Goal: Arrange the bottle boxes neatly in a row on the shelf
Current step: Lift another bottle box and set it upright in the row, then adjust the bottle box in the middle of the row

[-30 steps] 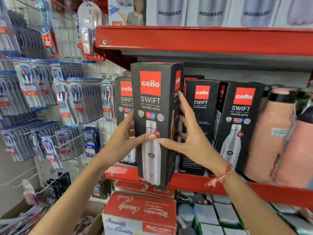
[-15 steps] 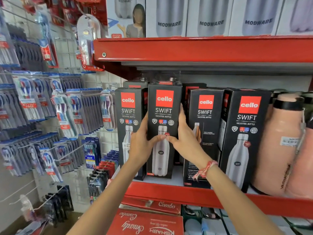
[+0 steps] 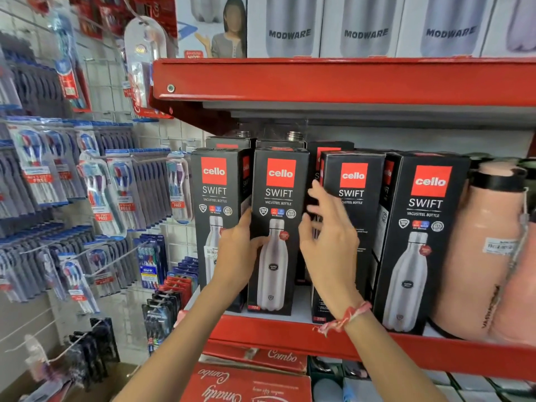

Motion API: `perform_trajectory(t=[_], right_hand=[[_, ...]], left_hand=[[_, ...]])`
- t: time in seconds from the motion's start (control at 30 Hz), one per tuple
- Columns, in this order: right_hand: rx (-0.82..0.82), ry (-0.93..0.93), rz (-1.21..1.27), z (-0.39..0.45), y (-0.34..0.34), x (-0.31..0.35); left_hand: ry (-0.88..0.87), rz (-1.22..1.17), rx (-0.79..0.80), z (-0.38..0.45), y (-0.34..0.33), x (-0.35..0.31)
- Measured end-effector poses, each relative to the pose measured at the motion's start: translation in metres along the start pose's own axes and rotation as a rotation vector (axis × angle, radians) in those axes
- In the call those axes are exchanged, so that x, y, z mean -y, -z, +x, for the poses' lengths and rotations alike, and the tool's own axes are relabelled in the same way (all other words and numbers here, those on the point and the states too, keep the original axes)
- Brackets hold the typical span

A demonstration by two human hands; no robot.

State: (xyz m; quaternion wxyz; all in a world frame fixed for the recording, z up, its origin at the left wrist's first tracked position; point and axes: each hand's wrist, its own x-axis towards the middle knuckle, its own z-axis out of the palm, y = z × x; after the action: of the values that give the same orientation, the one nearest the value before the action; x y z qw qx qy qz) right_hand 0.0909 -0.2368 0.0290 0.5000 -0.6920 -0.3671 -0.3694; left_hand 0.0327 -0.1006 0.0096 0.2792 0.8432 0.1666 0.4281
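Observation:
Several black Cello Swift bottle boxes stand upright in a row on the red shelf [image 3: 290, 332]. My left hand [image 3: 236, 253] grips the left edge of the second box [image 3: 280, 192], its thumb across the front. That box stands on the shelf beside the leftmost box [image 3: 214, 181]. My right hand [image 3: 329, 242] hovers just right of the second box with fingers spread, in front of the third box [image 3: 352, 181]. A fourth box [image 3: 426, 216] stands nearer the front edge on the right. More boxes stand behind the row.
Peach flasks [image 3: 481, 250] crowd the shelf's right end. An upper red shelf [image 3: 348, 79] carries white Modware boxes [image 3: 365, 27]. Toothbrush packs [image 3: 121, 195] hang on a wire grid to the left. Red combo cartons [image 3: 249, 384] sit below.
The box went from held out in front of the shelf to standing in the row. My right hand has let go and opened; the left still holds it.

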Motion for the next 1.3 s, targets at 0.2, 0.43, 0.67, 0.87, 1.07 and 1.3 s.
perform_trajectory(t=[0.2,0.43,0.67,0.87,1.07,1.3], right_hand=[[-0.128,-0.234,-0.369,0.000,0.003,-0.013],[-0.095,-0.276,-0.105,-0.013,0.009,-0.032],[0.052,-0.017,0.237,-0.001,0.067,-0.028],[0.381,-0.055,0.590,0.004,0.116,-0.038],[0.504,-0.053,0.585,0.021,0.109,-0.044],[0.421,-0.173,0.444,0.031,0.068,-0.067]], left_hand=[[-0.037,0.274,-0.160,-0.015,0.005,-0.019],[-0.317,0.062,-0.290,-0.036,0.002,-0.042],[-0.038,-0.380,0.081,-0.042,0.004,-0.069],[-0.097,-0.487,0.281,-0.056,0.005,-0.088],[-0.134,-0.447,0.051,-0.062,-0.021,-0.098],[-0.048,-0.398,0.004,-0.032,-0.069,-0.076]])
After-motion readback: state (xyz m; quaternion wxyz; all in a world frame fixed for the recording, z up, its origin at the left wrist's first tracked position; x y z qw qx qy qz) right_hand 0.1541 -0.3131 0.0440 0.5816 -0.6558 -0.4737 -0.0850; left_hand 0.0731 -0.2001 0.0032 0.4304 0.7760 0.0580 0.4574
